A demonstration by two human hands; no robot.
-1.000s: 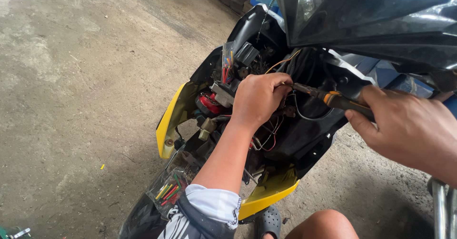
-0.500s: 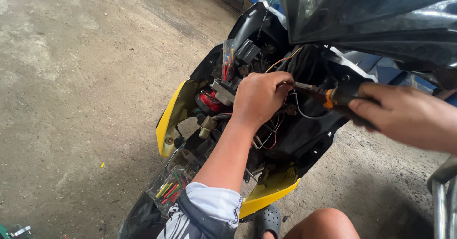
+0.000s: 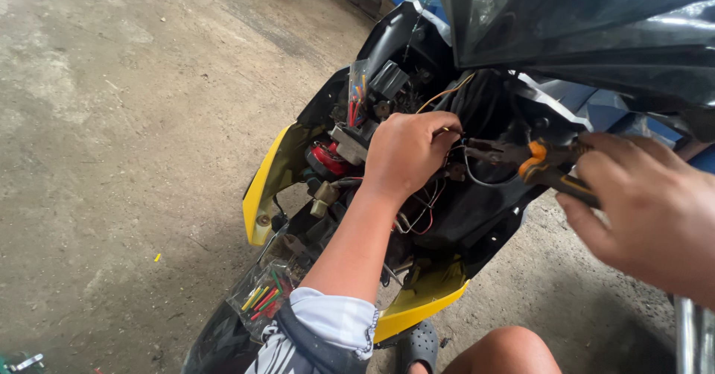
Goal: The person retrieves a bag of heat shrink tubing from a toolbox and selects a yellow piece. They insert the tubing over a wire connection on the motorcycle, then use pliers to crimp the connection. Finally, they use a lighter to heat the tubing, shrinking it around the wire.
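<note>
Scooter front (image 3: 447, 217) stripped of panels, yellow fairing (image 3: 269, 180) exposed. Right hand (image 3: 648, 210), fingers clenched on orange-handled pliers (image 3: 532, 162), nose at the wiring. Left hand (image 3: 406, 154) inside cavity, fingers pinching thin wires (image 3: 447, 130).

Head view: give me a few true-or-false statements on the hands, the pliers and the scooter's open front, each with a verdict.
1. The right hand holds pliers with orange and black handles. True.
2. The left hand rests flat on the concrete floor. False: it is up in the scooter's opened front, at the wiring.
3. The scooter's side panels are yellow. True.
4. The clear bag of coloured pieces is in the right hand. False: it lies low on the scooter, by the left sleeve.
5. The pliers' nose points toward the left hand. True.
</note>
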